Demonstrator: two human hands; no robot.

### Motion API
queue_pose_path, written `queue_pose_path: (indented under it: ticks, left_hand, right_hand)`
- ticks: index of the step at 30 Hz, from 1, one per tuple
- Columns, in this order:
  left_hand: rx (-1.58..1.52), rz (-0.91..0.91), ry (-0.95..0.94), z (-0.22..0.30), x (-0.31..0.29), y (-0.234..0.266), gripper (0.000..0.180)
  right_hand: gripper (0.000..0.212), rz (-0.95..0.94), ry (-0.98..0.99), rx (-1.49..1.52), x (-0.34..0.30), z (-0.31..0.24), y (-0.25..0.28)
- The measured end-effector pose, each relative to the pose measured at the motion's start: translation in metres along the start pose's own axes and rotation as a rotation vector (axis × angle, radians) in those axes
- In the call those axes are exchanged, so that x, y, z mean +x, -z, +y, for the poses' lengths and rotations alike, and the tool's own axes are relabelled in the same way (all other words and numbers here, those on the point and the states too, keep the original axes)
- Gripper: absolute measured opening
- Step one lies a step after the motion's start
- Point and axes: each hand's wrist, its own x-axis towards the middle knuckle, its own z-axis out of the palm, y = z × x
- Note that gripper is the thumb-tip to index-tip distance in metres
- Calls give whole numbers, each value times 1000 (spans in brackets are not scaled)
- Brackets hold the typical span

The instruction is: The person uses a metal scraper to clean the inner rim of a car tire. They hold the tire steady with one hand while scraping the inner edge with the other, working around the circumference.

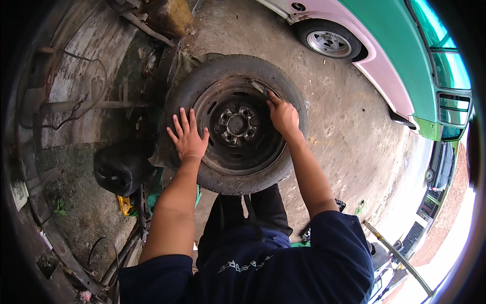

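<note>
1. Evidently, the dirty black rubber-tyred car wheel with a rust-stained steel rim [236, 123] lies flat or nearly so at the centre of view, hub facing up. The person's black trousers [210, 215] are just beyond its 6 o'clock edge, a closeness that probably keeps both sides within easy reach.
2. The left hand [190, 141] rests at the wheel's 8 to 9 o'clock, fingers fanned wide and palm down, with nothing in its grasp. That flat spread looks suited to steadying the tyre.
3. The right hand [283, 115] is at 2 to 3 o'clock, mostly curled, its index finger reaching toward a small greyish metal piece [257, 86] at the rim's 1 o'clock edge. Whether it pinches anything is unclear; the pose suggests fine contact rather than a full grip.
4. A grey-brown cloth-like sheet [191, 63] pokes out beneath the tyre at 10 to 11 o'clock, perhaps as padding; what bears the weight is hidden.
5. Stained concrete floor [349, 131] spreads toward 3 o'clock. A teal-and-pink van [400, 55] stands at 1 to 2 o'clock, a rounded black plastic-looking container [121, 167] at 8, and a yellowish-brown container [171, 17] at 11.
</note>
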Motion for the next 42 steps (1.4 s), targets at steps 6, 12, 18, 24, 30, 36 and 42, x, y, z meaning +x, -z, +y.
queue_pose_path:
  ticks: [6, 12, 18, 24, 30, 36, 42]
  left_hand:
    - [-10, 8, 0, 0, -1, -2, 81]
    - [3, 19, -5, 0, -1, 0, 80]
    - [31, 14, -2, 1, 0, 1, 80]
    - [30, 0, 5, 3, -1, 3, 80]
    - [23, 8, 17, 3, -1, 2, 81]
    - [36, 60, 6, 1, -3, -4, 80]
    - [48, 45, 27, 3, 0, -1, 79]
  right_hand:
    - [40, -39, -264, 98, -40, 35, 6]
    - [41, -17, -227, 144, -23, 21, 17]
    - [37, -86, -217, -54, -26, 19, 19]
    - [38, -127, -149, -13, -40, 29, 24]
    - [38, -125, -155, -70, -20, 23, 32]
    - [41, -237, -133, -109, -33, 37, 43]
    - [41, -115, 54, -60, -9, 35, 28]
